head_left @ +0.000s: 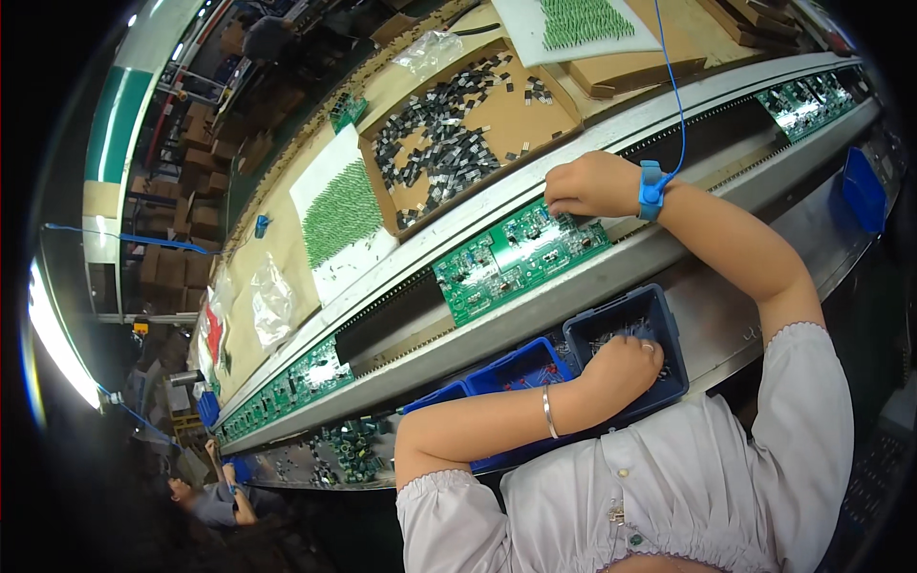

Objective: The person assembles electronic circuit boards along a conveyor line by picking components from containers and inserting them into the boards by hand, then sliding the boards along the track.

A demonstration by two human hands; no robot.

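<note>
Factory assembly line, conveyor rail (611, 263) running left to right; stacked cartons in the far-left background; cardboard tray of dark components (458, 134) beyond; green circuit board (521, 258) on the conveyor; right hand (592, 183), fingers curled down onto board's right end; left hand (626, 368) dipped into near blue bin (626, 329), grasp not discernible.

A cardboard tray (535, 119) of small black parts lies far of the conveyor (669, 105). Left of it a white sheet (330, 258) holds green parts; another sheet (564, 29) lies far right. Clear bags (270, 301) sit further left. Brown boxes (191, 220) are stacked far left. A co-worker (215, 497) bends near left.
</note>
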